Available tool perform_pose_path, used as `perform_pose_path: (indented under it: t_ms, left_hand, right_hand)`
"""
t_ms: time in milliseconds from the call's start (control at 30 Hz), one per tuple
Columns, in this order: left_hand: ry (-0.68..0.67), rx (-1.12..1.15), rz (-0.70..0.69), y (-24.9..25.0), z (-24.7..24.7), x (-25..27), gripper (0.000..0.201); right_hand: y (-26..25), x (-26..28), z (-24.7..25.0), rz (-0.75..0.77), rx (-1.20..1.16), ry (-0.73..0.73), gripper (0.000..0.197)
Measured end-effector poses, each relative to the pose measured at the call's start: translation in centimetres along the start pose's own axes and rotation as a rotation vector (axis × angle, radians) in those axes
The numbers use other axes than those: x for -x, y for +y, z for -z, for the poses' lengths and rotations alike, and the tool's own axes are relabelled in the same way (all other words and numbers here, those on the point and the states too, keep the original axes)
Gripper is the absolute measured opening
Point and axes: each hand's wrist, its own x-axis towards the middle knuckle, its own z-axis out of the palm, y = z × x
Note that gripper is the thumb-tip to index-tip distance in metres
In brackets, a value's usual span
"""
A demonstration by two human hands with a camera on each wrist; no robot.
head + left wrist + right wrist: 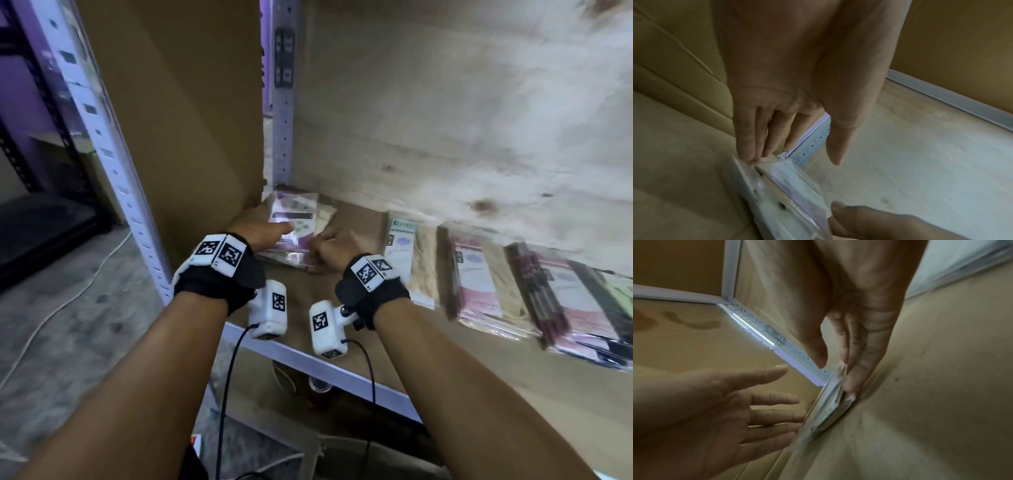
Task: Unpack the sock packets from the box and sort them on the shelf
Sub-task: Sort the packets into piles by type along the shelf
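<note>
A small stack of clear sock packets [294, 214] lies in the back left corner of the wooden shelf [342, 342]. My left hand [274, 228] is flat, its straight fingertips [748, 155] touching the stack's left edge [777, 191], thumb spread aside. My right hand [325, 248] is at the stack's near right edge. Its straight fingers [854, 381] press against the packets' side [826, 412], and the thumb [818, 356] hovers just off them. Neither hand lifts a packet.
More sock packets lie in a row to the right: a beige one [407, 260], a pink one [476, 277], then dark ones [579, 308]. An upright cardboard sheet [171, 120] and a perforated metal post [284, 113] close off the corner. The shelf's metal front rail [308, 363] runs below my wrists.
</note>
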Motion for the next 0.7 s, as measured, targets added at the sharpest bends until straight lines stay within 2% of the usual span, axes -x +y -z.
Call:
perform_pose_path:
  t_ms: [133, 233, 333, 433, 500, 600, 700]
  left_hand:
    - [0.017, 0.113, 0.08, -0.2, -0.1, 0.0, 0.04]
    - [-0.009, 0.305, 0.105, -0.2, -0.9, -0.1, 0.029]
    - [-0.055, 0.439, 0.185, 0.6, -1.5, 0.4, 0.033]
    - [-0.124, 0.546, 0.239, 2.2, -2.3, 1.0, 0.039]
    - [-0.138, 0.657, 0.223, 3.8, -2.4, 1.6, 0.043]
    - [-0.165, 0.856, 0.127, 6.5, -2.5, 3.0, 0.049]
    - [-0.295, 1.092, 0.062, 9.1, -2.8, 4.7, 0.061]
  right_hand:
    - [0.5, 0.6, 0.4, 0.031, 0.037, 0.038, 0.008]
    - [0.8, 1.4, 1.9, 0.048, 0.133, 0.077, 0.013]
    - [1.0, 2.7, 3.9, 0.037, -0.089, 0.011, 0.013]
    - [0.8, 4.4, 6.7, 0.089, -0.164, 0.041, 0.016]
    - [0.3, 5.9, 8.7, 0.142, -0.131, 0.113, 0.017]
    - [-0.5, 8.3, 11.8, 0.229, -0.045, 0.195, 0.019]
    - [-1.1, 11.2, 14.9, 0.325, 0.058, 0.249, 0.018]
